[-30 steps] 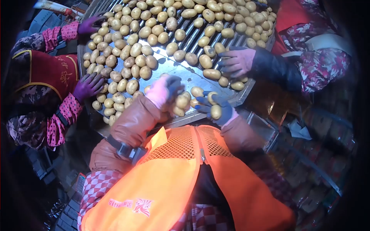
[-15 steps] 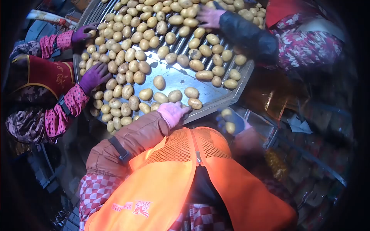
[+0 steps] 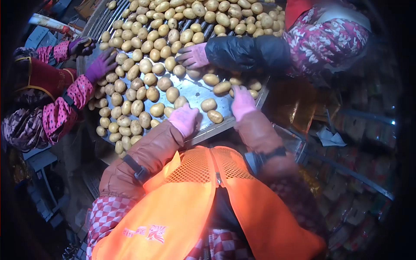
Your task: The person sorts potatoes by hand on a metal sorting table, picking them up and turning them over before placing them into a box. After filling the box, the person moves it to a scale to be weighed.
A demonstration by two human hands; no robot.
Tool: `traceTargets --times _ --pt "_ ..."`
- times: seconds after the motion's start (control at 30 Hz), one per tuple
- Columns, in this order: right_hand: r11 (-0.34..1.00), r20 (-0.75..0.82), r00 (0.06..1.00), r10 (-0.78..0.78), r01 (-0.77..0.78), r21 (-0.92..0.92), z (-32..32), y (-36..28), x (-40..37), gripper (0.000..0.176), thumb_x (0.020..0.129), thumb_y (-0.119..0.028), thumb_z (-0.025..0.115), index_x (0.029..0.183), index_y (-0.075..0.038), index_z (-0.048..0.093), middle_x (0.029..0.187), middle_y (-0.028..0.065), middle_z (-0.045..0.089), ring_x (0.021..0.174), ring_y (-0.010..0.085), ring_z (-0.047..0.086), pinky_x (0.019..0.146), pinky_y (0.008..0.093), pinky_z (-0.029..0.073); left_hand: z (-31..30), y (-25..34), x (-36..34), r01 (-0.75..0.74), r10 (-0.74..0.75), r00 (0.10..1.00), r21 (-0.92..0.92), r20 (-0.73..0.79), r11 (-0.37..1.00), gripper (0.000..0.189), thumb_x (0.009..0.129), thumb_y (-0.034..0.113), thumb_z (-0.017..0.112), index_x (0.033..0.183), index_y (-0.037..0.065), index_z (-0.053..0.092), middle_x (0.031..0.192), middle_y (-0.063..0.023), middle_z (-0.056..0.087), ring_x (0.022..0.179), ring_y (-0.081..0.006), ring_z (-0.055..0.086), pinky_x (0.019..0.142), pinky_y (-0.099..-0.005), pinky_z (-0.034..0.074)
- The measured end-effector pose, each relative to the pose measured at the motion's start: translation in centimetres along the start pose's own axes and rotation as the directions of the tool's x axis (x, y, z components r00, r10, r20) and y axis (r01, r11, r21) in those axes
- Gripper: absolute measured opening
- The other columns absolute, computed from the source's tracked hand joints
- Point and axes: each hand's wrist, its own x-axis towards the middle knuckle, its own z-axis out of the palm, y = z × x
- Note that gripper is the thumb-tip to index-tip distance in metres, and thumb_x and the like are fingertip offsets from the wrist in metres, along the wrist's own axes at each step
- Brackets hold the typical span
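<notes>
My left hand (image 3: pixel 185 119), in a pink glove, is at the near edge of the metal sorting table (image 3: pixel 215 128). Its fingers curl down beside a potato (image 3: pixel 180 102), and whether they grip one is hidden. Further right, my right hand (image 3: pixel 243 102) reaches over the table's right part, its fingertips among potatoes (image 3: pixel 235 81) and partly hidden. Two loose potatoes, one of them (image 3: pixel 209 104) near the middle, lie on bare metal between my hands. Many more potatoes (image 3: pixel 137 107) cover the left and far parts.
A co-worker's gloved hand (image 3: pixel 193 56) reaches in from the right over the potatoes. Two purple-gloved hands (image 3: pixel 101 66) of another person are at the left edge. Metal rollers (image 3: pixel 113 19) show at the far left. A white scrap (image 3: pixel 330 138) lies beyond the right side.
My right hand has moved from beside the table, where it held potatoes, up onto the table. My left hand has shifted slightly left. The co-worker's arm on the right has come nearer, and potatoes have shifted.
</notes>
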Motion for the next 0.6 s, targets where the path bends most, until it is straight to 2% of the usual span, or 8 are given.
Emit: traceTargets --times 0.07,0.13,0.2,0.27,0.33,0.4,0.47,0.6 --pt "0.999 0.061 0.997 0.037 -0.037 0.013 0.0 -0.1 1.9 0.036 0.087 -0.007 0.068 0.123 -0.011 0.065 0.122 0.0222 0.065 0.112 0.0414 0.064 0.098 0.0438 0.052 -0.6 -0.3 -1.6 0.097 -0.143 0.971 -0.235 -0.191 0.967 0.024 0.087 0.027 0.074 0.106 0.014 0.068 0.109 -0.0217 0.059 0.1 -0.0419 0.064 0.081 -0.0491 0.054" --pt "0.998 0.115 0.991 0.065 -0.067 0.016 -0.2 0.2 2.3 0.033 0.088 -0.014 0.07 0.12 -0.011 0.066 0.121 0.0218 0.065 0.112 0.0416 0.064 0.097 0.0467 0.052 0.7 -2.5 -2.6 -0.015 -0.148 0.866 -0.322 -0.478 0.947 0.033 0.084 0.024 0.08 0.11 0.01 0.066 0.108 -0.0218 0.061 0.091 -0.0415 0.066 0.078 -0.0492 0.054" --pt "0.868 0.11 0.991 0.076 -0.12 0.482 -0.3 1.6 1.6 0.033 0.088 -0.014 0.072 0.12 -0.011 0.065 0.122 0.0199 0.065 0.11 0.0373 0.065 0.095 0.0413 0.052 0.7 -4.6 -4.4 0.02 -0.297 0.762 -0.438 -0.576 0.899 0.034 0.086 0.019 0.078 0.115 0.006 0.064 0.107 -0.0171 0.064 0.09 -0.0339 0.067 0.078 -0.0453 0.055" --pt "0.459 0.369 0.927 0.068 -0.357 0.813 -0.2 1.9 0.4 0.034 0.089 -0.014 0.071 0.123 -0.01 0.065 0.12 0.0154 0.068 0.112 0.0262 0.065 0.095 0.035 0.05 1.2 -7.3 -6.8 0.027 -0.597 0.766 -0.915 -0.24 0.403 0.023 0.092 0.009 0.067 0.114 0.002 0.066 0.101 -0.0068 0.064 0.092 -0.0164 0.061 0.078 -0.0312 0.052" --pt "0.82 0.264 0.952 -0.153 -0.026 0.572 -0.4 0.1 -2.3 0.033 0.089 -0.016 0.071 0.122 -0.011 0.065 0.123 0.0167 0.065 0.113 0.0298 0.065 0.097 0.0368 0.051 1.6 -10.4 -9.6 -0.067 -0.553 0.728 -0.845 -0.406 0.531 0.023 0.094 0.009 0.064 0.116 0.001 0.066 0.099 -0.0051 0.063 0.084 -0.0119 0.059 0.072 -0.0274 0.05" --pt "0.967 0.2 0.956 -0.217 0.181 0.182 -2.4 -4.1 -4.3 0.034 0.089 -0.018 0.068 0.122 -0.011 0.064 0.123 0.0178 0.064 0.114 0.0359 0.064 0.098 0.0405 0.052 2.4 -11.2 -11.4 -0.025 -0.651 0.723 -0.951 -0.23 0.308 0.023 0.092 0.01 0.065 0.113 0.0 0.068 0.102 -0.0077 0.067 0.088 -0.0151 0.063 0.077 -0.0294 0.053" --pt "0.973 0.241 0.951 -0.193 0.153 0.173 -0.6 -6.4 -3.5 0.039 0.086 -0.021 0.072 0.123 -0.012 0.063 0.118 0.0189 0.063 0.111 0.0399 0.063 0.097 0.0442 0.052 4.6 -12.2 -11.4 0.009 -0.677 0.718 -0.97 -0.163 0.242 0.023 0.091 0.01 0.066 0.112 0.0 0.068 0.098 -0.0069 0.066 0.083 -0.0121 0.06 0.072 -0.027 0.051" --pt "0.94 0.396 0.887 -0.237 0.313 -0.138 -0.1 -10.5 -1.2 0.036 0.095 -0.015 0.055 0.13 -0.015 0.058 0.118 0.0195 0.063 0.11 0.0371 0.066 0.092 0.0472 0.053 4.7 -11.8 -10.4 0.028 -0.67 0.718 -0.954 -0.189 0.299 0.02 0.091 0.014 0.068 0.106 0.0 0.07 0.096 -0.0076 0.067 0.084 -0.0151 0.063 0.074 -0.0296 0.052"
